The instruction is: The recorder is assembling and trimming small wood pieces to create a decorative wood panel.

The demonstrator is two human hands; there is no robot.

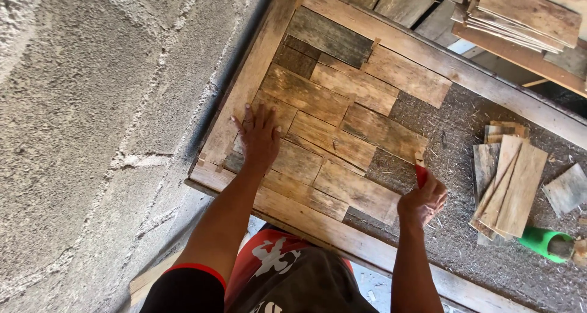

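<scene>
One red object [421, 176] mostly hidden in right hand [423, 200].

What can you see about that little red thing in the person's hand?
The red thing is small and flat-looking, bright red, and only its top part shows. The rest is hidden inside the right hand, which pinches it from below. It points upward, over the edge of the laid wooden pieces inside the wooden frame. Its tip is close to a small wooden piece, but touching cannot be told. What it is exactly is unclear.
</scene>
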